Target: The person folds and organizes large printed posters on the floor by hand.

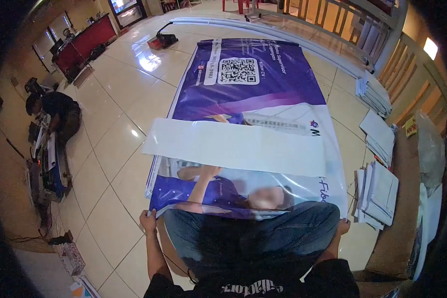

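A large printed banner [303, 79], purple and white with a QR code, lies spread on the tiled floor before my crossed legs. Its near edge is drawn up to my knees. My left hand [148, 221] pinches the banner's near left corner. At the near right corner, my right hand [343, 227] grips the edge the same way. Across the banner's middle rests a long strip of white paper [233, 146], slightly askew and overhanging the left side.
Stacks of folded white sheets [379, 193] lie at the right beside a brown cardboard piece [402, 218]. A red-and-black tool [162, 41] stands near the banner's far left corner. Pale long tubes [263, 24] run behind. Another person [62, 114] crouches over a machine [52, 169] at left.
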{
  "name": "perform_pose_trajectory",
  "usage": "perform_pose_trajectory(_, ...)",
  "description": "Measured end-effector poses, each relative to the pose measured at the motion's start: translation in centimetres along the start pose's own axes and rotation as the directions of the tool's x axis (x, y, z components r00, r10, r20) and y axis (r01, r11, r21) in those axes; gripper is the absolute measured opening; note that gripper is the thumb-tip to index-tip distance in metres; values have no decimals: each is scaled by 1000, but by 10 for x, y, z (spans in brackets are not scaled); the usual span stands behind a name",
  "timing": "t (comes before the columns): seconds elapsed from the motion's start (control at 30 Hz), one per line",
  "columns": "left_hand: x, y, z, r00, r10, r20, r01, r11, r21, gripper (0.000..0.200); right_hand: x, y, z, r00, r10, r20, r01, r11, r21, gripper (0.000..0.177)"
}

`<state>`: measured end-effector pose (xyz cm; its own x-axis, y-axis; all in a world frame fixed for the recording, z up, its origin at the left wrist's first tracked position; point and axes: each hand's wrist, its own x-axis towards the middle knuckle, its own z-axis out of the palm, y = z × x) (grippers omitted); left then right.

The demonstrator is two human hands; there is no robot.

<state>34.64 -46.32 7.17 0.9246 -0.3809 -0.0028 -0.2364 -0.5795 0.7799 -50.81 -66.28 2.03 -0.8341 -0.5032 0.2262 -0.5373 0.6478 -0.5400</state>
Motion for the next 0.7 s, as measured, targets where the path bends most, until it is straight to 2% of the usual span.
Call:
perform_pose_trajectory(0.03, 4, -15, -2, 996, -87, 20, 89, 988, -124, 26, 3, 6, 6, 1000, -6, 30, 5, 1000, 16, 29)
perform_pose_trajectory(0.07, 7, -18, -1, 996, -92, 21, 94, 988, -124, 26, 8, 20, 20, 1000, -10, 30, 9, 1000, 14, 29)
perform_pose_trajectory(0.13, 23, -10, 5, 988, -119, -94, 108, 987, -117, 24, 22, 52, 49, 913, -369, 173, 292, 888, 355, 31)
perform_pose_trajectory(0.17, 28, -10, 8, 989, -114, -91, 103, 988, -119, 24, 18, 52, 50, 867, -416, 276, 275, 860, 430, 32)
perform_pose_trajectory(0.23, 43, -7, 25, 983, 68, -170, -36, 982, 186, 21, 10, 39, 40, 829, -384, 406, 185, 874, 450, 32)
perform_pose_trajectory(0.27, 44, -1, 33, 984, 72, -164, -42, 983, 180, 21, 9, 36, 38, 825, -357, 438, 129, 873, 470, 32)
perform_pose_trajectory(0.3, 44, 4, 38, 994, -16, -106, 17, 1000, 7, 20, 8, 32, 37, 825, -330, 459, 66, 863, 501, 33)
perform_pose_trajectory(0.37, 41, 9, 35, 984, -173, 31, 174, 933, -314, 21, 10, 26, 40, 827, -274, 491, -88, 799, 595, 33)
perform_pose_trajectory(0.4, 37, 9, 33, 982, -186, 23, 184, 932, -312, 21, 16, 21, 42, 833, -256, 490, -135, 765, 629, 33)
perform_pose_trajectory(0.43, 32, 12, 33, 991, -108, -76, 94, 981, -168, 21, 25, 14, 39, 847, -244, 472, -131, 766, 630, 34)
perform_pose_trajectory(0.47, 29, 13, 30, 988, -13, -151, 12, 1000, -4, 21, 33, 6, 30, 867, -280, 411, 15, 840, 542, 34)
perform_pose_trajectory(0.5, 27, 6, 28, 990, -24, -139, 26, 1000, 12, 21, 38, -9, 15, 883, -316, 348, 151, 892, 426, 35)
perform_pose_trajectory(0.57, 25, -3, 25, 996, 39, 86, -34, 998, -60, 21, 39, -23, 8, 969, -186, 161, 158, 972, 176, 34)
perform_pose_trajectory(0.6, 16, 9, 26, 986, 146, 76, -145, 989, -17, 23, 35, -29, 6, 970, -175, 169, 148, 975, 164, 34)
perform_pose_trajectory(0.67, 10, 22, 31, 977, 213, -12, -209, 967, 143, 27, 27, -35, -2, 946, -188, 266, 144, 973, 179, 32)
perform_pose_trajectory(0.7, 3, 25, 31, 978, 208, 8, -207, 966, 156, 27, 30, -29, -4, 911, -270, 313, 244, 962, 121, 31)
